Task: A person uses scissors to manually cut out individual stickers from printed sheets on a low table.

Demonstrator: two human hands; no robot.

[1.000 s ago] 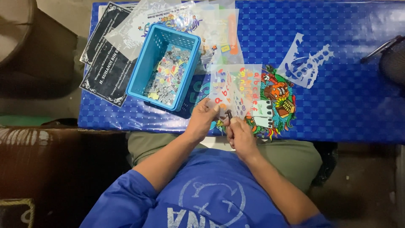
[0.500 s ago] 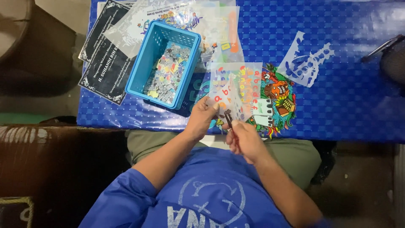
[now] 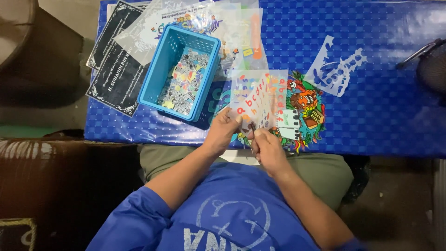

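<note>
My left hand (image 3: 222,131) pinches the lower left corner of a clear sticker sheet (image 3: 260,98) printed with small red and orange letters, lifted and tilted over the blue table edge. My right hand (image 3: 268,149) sits just beside it at the sheet's lower edge, fingers closed around a thin dark tool whose tip touches the sheet. Under the sheet lies a colourful cartoon sticker design (image 3: 306,109). Left of my hands stands a light blue plastic basket (image 3: 162,60) holding several small cut sticker pieces.
A blue chequered table cover (image 3: 385,107) spans the view. Black printed cards (image 3: 116,69) lie at the left, clear sheets (image 3: 232,23) behind the basket, a white cut-out backing sheet (image 3: 335,69) at the right. A dark object (image 3: 429,60) sits at the far right edge.
The lettered sheet has been raised and tilted off the table by my left hand. My right hand has shifted slightly along its lower edge with the thin tool.
</note>
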